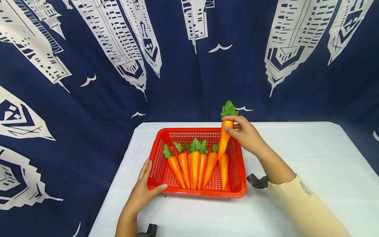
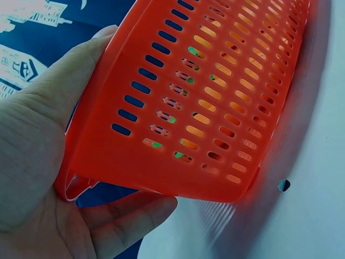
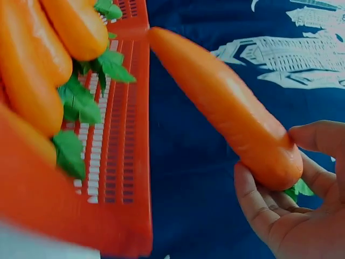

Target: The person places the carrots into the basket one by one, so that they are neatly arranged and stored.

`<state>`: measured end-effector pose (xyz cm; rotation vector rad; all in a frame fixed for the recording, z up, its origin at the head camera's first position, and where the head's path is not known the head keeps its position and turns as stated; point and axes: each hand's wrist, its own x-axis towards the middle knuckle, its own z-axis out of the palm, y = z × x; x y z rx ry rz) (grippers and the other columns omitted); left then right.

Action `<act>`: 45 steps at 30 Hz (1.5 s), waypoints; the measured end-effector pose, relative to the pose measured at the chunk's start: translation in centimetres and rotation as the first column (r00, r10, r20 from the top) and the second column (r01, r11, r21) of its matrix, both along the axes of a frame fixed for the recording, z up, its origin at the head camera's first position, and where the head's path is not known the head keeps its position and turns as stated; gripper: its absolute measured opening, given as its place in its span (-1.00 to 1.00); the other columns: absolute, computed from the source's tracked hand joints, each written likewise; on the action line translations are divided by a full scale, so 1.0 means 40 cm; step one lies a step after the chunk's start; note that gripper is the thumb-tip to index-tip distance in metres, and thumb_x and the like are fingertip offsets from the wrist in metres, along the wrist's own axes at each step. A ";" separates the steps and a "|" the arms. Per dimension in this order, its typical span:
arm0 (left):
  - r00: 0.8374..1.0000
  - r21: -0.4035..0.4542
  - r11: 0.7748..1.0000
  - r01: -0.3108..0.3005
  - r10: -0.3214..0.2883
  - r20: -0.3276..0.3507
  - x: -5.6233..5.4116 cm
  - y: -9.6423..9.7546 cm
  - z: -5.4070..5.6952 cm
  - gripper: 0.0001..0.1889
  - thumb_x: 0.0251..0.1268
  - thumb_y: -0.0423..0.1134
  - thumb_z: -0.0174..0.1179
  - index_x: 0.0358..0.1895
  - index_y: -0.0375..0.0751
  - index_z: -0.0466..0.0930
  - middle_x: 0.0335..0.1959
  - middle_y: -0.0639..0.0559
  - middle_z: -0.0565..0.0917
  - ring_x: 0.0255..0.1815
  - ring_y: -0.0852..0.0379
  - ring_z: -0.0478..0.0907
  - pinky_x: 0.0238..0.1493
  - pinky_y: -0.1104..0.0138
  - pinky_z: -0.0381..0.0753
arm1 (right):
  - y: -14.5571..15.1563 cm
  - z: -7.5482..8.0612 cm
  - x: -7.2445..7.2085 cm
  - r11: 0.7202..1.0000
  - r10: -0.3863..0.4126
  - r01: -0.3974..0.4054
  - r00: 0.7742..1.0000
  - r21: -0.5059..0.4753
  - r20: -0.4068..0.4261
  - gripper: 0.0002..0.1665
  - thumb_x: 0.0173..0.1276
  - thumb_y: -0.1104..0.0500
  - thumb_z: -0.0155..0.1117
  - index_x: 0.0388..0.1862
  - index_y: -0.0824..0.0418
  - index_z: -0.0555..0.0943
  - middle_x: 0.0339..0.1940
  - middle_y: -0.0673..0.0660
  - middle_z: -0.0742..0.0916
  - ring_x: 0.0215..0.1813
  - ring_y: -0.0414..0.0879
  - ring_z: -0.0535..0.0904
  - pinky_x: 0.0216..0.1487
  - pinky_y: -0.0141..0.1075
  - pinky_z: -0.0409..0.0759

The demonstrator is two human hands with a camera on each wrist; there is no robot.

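In the head view, a red plastic basket holds several orange carrots with green leaves, lying side by side. My right hand pinches one more carrot near its leafy top, thumb on one side and fingers on the other. That carrot hangs tip down over the basket's back right part. In the right wrist view, the held carrot is seen whole, apart from leaves partly hidden by the fingers. At the front left corner, my left hand grips the basket, its thumb on the front rim; the basket wall fills much of the left wrist view.
The basket stands on a white-covered table. Behind and to the left hangs a dark blue curtain printed with white buildings and birds. Black wrist devices show near both wrists.
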<state>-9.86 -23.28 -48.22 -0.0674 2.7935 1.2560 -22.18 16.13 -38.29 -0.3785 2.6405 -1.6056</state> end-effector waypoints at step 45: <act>1.000 -0.002 1.000 -0.002 0.002 -0.002 -0.001 -0.001 0.000 0.21 0.07 0.14 0.50 0.66 0.22 -0.21 0.69 0.28 -0.22 0.63 -0.21 0.09 0.42 -0.32 0.25 | -0.172 -0.163 -0.034 0.824 0.287 -0.404 0.903 0.399 0.321 -0.46 0.19 0.19 0.52 0.19 0.00 0.67 0.37 0.29 0.54 0.31 0.16 0.47 0.37 0.13 0.45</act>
